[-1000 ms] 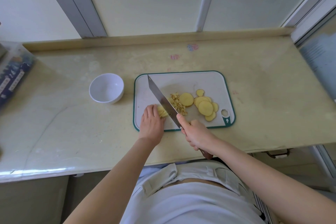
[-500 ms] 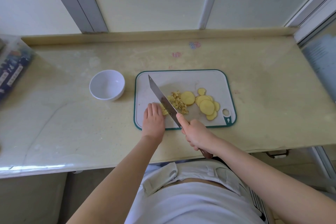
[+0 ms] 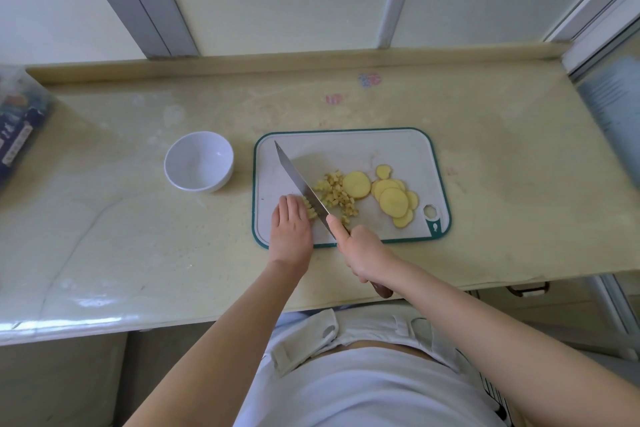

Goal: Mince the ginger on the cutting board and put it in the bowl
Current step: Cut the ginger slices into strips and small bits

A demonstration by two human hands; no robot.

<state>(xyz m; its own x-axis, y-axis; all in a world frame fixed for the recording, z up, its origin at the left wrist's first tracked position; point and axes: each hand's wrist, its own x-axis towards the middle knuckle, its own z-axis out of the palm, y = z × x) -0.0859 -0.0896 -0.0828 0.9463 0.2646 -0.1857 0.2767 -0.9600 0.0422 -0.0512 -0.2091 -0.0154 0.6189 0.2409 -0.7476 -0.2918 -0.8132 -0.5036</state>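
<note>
A white cutting board (image 3: 349, 146) with a green rim lies on the counter. On it sit several round yellow ginger slices (image 3: 393, 202) at the right and a heap of small ginger cubes (image 3: 335, 193) in the middle. My right hand (image 3: 360, 251) grips the handle of a long knife (image 3: 300, 184), its blade slanting down to the board. My left hand (image 3: 291, 227) holds a small bunch of ginger strips (image 3: 310, 210) against the blade's left side. An empty white bowl (image 3: 198, 161) stands left of the board.
The beige counter (image 3: 502, 184) ends at a raised back ledge under window panels. A box with dark printed packaging (image 3: 17, 128) sits at the far left edge. A drawer handle (image 3: 528, 289) shows below the counter's front right.
The knife blade has shifted slightly left along the strips under my left hand, and more small cubes lie on its right side. Both hands stay in nearly the same place.
</note>
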